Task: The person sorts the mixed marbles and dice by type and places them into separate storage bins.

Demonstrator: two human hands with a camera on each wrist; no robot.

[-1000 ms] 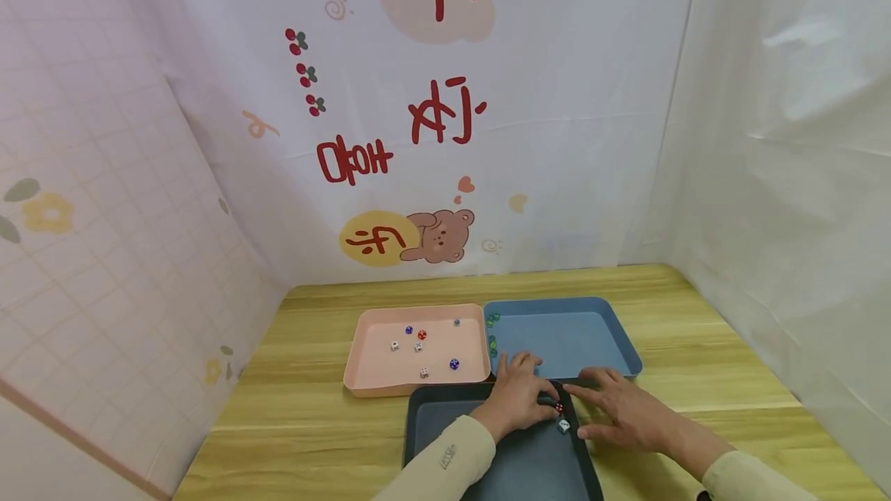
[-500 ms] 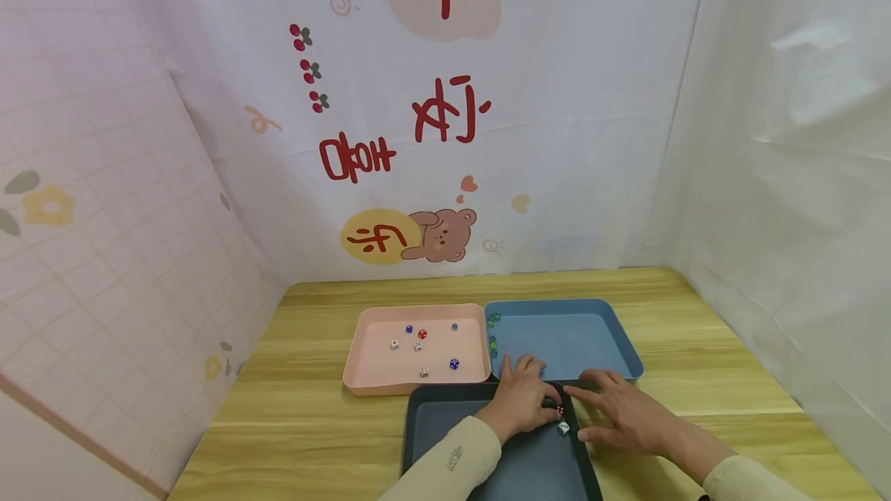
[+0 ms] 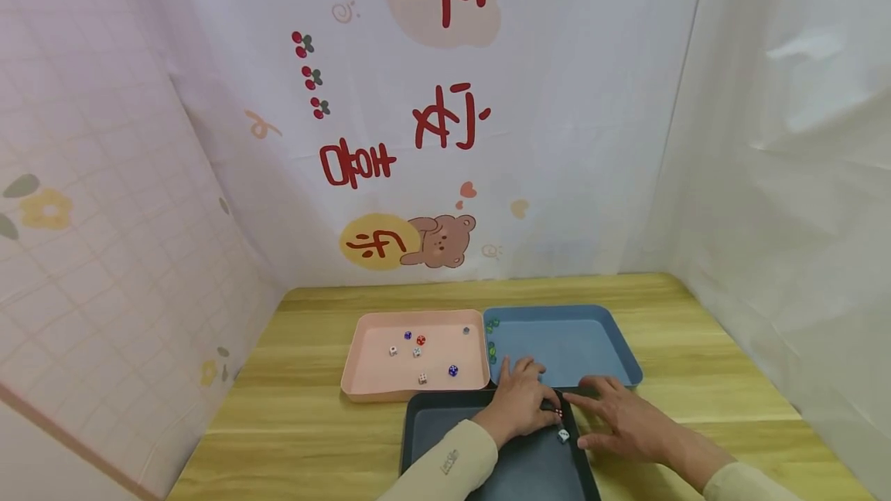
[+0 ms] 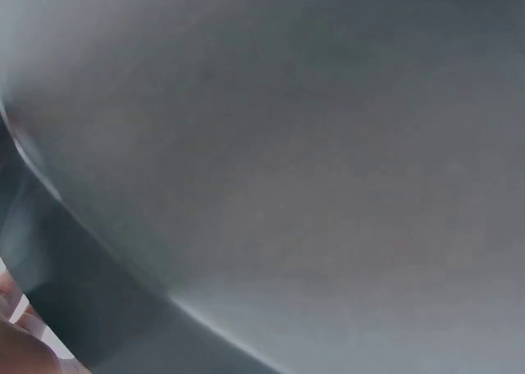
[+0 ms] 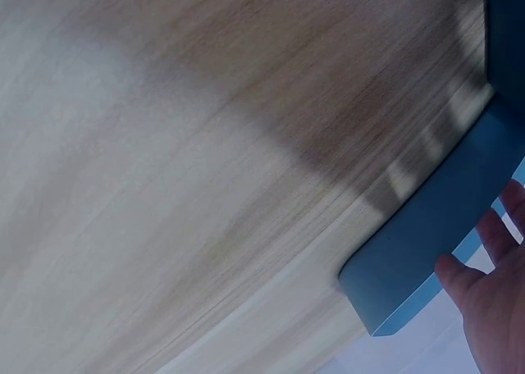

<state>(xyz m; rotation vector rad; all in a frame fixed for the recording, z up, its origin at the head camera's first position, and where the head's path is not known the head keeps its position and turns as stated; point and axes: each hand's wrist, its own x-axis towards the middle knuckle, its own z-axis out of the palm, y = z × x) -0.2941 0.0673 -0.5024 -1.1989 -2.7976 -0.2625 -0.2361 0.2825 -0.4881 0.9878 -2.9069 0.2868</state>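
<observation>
My left hand (image 3: pixel 517 400) reaches over the dark tray (image 3: pixel 445 399), its thumb and index finger pinching a red die (image 3: pixel 559 413) at the tray's far right corner. Just below those fingertips lies a white die (image 3: pixel 563 435). On the right, my right hand (image 3: pixel 629 420) is spread with relaxed fingers, fingertips at the dark tray's right rim and holding nothing. The right wrist view has the same hand (image 5: pixel 500 316) overlapping the blue tray (image 5: pixel 426 234). Mostly blurred grey tray surface fills the left wrist view.
Behind the dark tray, a pink tray (image 3: pixel 358 377) holds several white, blue and red dice. Against it stands a blue tray (image 3: pixel 578 342) with several green dice (image 3: pixel 492 350) along its left side. Wood-grain table (image 3: pixel 278 416) surrounds them; white fabric hangs behind.
Both hands stay nearly in place. In the pink tray, a small bluish die has shifted toward the right wall. The head view has tilted slightly.
</observation>
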